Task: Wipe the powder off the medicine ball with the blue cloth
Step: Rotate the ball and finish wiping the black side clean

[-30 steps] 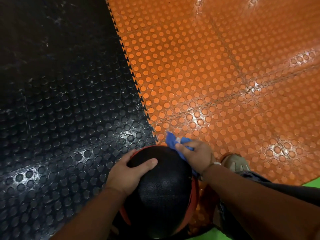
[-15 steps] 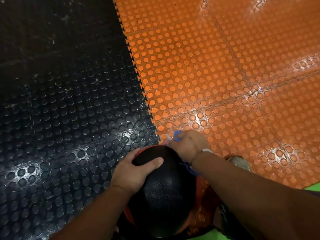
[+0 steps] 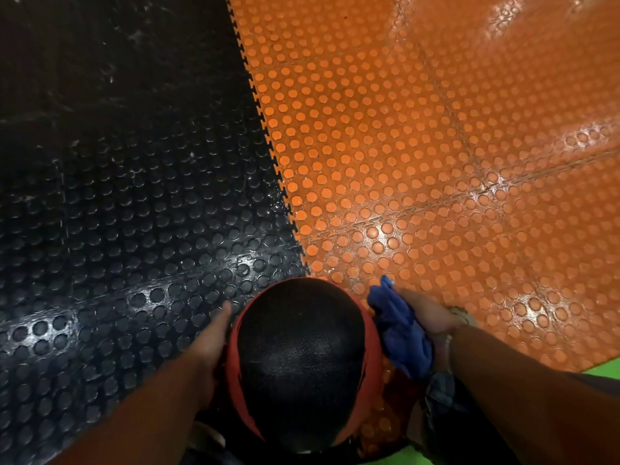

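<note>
A black medicine ball [image 3: 300, 360] with red-orange side panels sits low in the middle of the view, between my arms. My left hand [image 3: 209, 344] lies flat against its left side, fingers stretched forward. My right hand [image 3: 427, 318] presses a bunched blue cloth [image 3: 401, 327] against the ball's right side. I can make out no powder on the ball's dark textured top.
The floor is studded rubber tile, black [image 3: 117, 213] on the left and orange [image 3: 419, 146] on the right, joined by a toothed seam. A green strip [image 3: 600, 369] shows at the lower right. A shoe tip [image 3: 461, 313] peeks out behind my right hand.
My right hand has carried the cloth from the ball's far top down to its right side. My left hand has slid off the top onto the left side.
</note>
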The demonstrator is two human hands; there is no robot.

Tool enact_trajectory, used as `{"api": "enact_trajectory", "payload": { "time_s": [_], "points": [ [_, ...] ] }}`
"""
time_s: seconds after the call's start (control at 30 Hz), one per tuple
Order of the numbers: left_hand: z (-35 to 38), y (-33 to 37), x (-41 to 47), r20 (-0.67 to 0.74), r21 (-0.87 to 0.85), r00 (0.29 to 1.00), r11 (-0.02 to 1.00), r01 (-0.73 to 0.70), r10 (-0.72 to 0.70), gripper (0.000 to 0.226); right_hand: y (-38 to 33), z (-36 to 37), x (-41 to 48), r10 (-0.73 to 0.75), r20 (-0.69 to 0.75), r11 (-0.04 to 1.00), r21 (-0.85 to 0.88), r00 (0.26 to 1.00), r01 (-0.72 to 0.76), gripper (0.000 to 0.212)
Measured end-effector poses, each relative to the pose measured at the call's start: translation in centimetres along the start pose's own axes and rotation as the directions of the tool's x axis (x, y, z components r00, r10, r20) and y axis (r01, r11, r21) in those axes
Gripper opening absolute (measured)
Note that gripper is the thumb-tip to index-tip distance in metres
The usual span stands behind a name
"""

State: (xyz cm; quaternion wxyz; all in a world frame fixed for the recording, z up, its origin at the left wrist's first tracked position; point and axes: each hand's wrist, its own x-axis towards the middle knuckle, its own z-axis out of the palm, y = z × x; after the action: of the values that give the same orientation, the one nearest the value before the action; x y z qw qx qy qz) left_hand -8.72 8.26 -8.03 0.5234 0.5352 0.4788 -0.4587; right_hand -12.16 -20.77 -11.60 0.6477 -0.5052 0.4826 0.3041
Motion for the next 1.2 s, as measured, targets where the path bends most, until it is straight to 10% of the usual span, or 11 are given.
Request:
{"api": "enact_trajectory", "payload": {
  "time_s": [0.2,0.3,0.47,0.57,0.7,0.83,0.9,0.97,1.03,1.13,1.2],
  "points": [
    [0.5,-2.0,1.0,0.116,-0.009,0.979,0.986,0.167,-0.165,0.090,1.9,2.6,-0.2,0.060,0.201,0.990,0.117,0.978,-0.085,0.053],
    [1.0,-0.8,0.2,0.140,0.095,0.990,0.995,0.008,-0.022,0.079,2.5,1.7,0.5,0.010,0.114,0.985,0.169,0.993,-0.029,0.076],
    [2.0,2.5,0.0,0.110,0.083,0.891,0.889,-0.451,0.441,0.083,-0.3,1.7,-0.4,-0.183,0.138,0.931,0.341,0.973,0.127,0.049],
    [2.4,3.0,0.3,0.053,0.189,0.811,0.791,-0.582,0.583,0.082,-0.3,2.2,0.6,-0.191,-0.074,0.953,0.225,0.979,0.203,0.083],
    [2.9,2.3,0.1,-0.048,0.312,0.733,0.707,-0.635,0.679,0.071,-1.1,4.9,-1.6,-0.388,-0.379,0.920,-0.101,0.840,0.379,0.025],
    [5.7,4.1,-0.2,0.008,0.608,0.471,0.370,-0.703,0.882,0.064,-3.1,8.7,-5.2,-0.887,-0.059,0.374,-0.673,0.458,0.638,0.024],
    [6.1,4.4,0.0,-0.019,0.618,0.455,0.369,-0.695,0.890,0.068,-3.2,9.7,-5.9,-0.934,0.257,-0.036,-0.760,0.249,0.649,0.030],
    [6.0,4.1,0.2,-0.049,0.624,0.454,0.383,-0.681,0.890,0.062,-2.9,9.5,-5.1,-0.895,0.413,-0.223,-0.742,0.168,0.632,0.033],
    [6.1,3.4,-0.2,-0.031,0.667,0.432,0.341,-0.663,0.901,0.063,-2.8,7.9,-4.2,-0.912,0.339,-0.125,-0.767,0.232,0.630,0.037],
    [6.8,2.7,-0.8,0.023,0.732,0.410,0.264,-0.628,0.912,0.067,-4.4,5.7,-3.3,-0.745,-0.126,0.543,-0.685,0.655,0.486,0.042],
    [7.7,2.2,-1.0,0.053,0.769,0.392,0.213,-0.603,0.919,0.067,-5.8,5.7,-2.9,-0.595,-0.225,0.690,-0.636,0.772,0.346,0.033]
  ]
}}
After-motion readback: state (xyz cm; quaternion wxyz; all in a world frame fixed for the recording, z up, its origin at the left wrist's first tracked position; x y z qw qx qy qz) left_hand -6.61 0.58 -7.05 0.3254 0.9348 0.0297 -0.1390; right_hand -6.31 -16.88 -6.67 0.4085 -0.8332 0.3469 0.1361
